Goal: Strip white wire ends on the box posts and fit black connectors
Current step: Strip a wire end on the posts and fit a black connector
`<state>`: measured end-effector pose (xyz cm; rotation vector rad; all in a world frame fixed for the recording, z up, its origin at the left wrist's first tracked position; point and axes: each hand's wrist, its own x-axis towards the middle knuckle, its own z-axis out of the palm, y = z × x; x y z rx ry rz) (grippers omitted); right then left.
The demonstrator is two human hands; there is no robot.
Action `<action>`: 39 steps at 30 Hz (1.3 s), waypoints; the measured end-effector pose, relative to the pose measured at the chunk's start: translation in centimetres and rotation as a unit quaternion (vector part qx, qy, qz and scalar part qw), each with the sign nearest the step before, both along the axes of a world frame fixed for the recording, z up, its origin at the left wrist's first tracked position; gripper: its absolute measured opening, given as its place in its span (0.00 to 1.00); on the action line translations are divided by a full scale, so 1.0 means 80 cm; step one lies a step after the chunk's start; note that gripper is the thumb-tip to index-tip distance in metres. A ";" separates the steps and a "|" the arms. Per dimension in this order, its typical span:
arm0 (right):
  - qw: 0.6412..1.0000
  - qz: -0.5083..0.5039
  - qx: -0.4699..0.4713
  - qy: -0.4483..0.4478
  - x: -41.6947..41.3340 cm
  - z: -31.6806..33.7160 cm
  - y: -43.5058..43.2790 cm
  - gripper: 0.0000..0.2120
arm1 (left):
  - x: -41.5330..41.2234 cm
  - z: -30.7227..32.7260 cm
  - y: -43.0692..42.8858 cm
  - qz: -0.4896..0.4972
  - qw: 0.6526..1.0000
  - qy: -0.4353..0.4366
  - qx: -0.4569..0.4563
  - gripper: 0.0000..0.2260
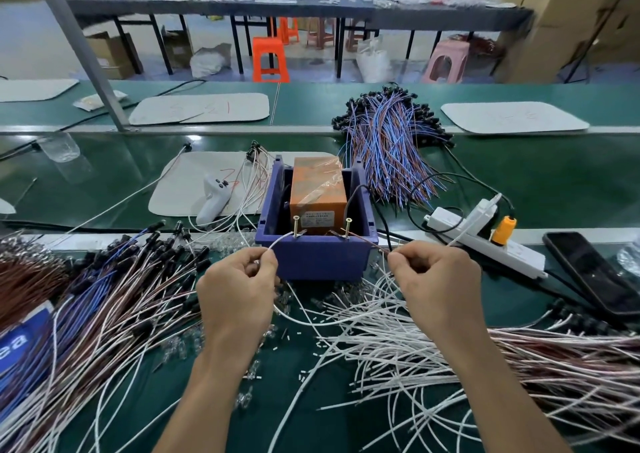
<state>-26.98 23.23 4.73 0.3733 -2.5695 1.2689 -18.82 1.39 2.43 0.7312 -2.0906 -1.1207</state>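
A purple box (pixel 320 258) stands in the middle of the green bench, with two brass posts on its front rim, the left post (pixel 296 226) and the right post (pixel 347 228). My left hand (pixel 239 289) pinches a white wire (pixel 282 243) whose end reaches the left post. My right hand (pixel 433 279) pinches a brownish wire end (pixel 363 239) that runs to the right post. An orange block (pixel 318 192) wrapped in film sits inside the box. Loose white wires (pixel 398 348) lie under my right arm.
Wires with black connectors (pixel 114 300) are heaped at the left. A blue and brown bundle (pixel 391 144) lies behind the box. A white power strip (pixel 485 241) and a dark phone (pixel 595 272) lie at the right. A white handheld tool (pixel 214 196) rests on a grey mat.
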 end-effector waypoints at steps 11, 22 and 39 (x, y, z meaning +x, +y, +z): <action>0.995 -0.003 0.087 0.039 0.011 0.001 -0.002 0.09 | 0.000 -0.005 -0.003 -0.021 1.000 0.012 -0.010 0.13; 0.982 0.071 0.169 0.050 0.037 -0.006 -0.014 0.06 | 0.001 -0.001 0.002 -0.042 0.999 0.023 0.000 0.11; 0.931 0.278 -0.011 -0.237 0.054 0.015 0.007 0.06 | 0.005 0.039 -0.020 -0.039 0.940 0.199 0.276 0.13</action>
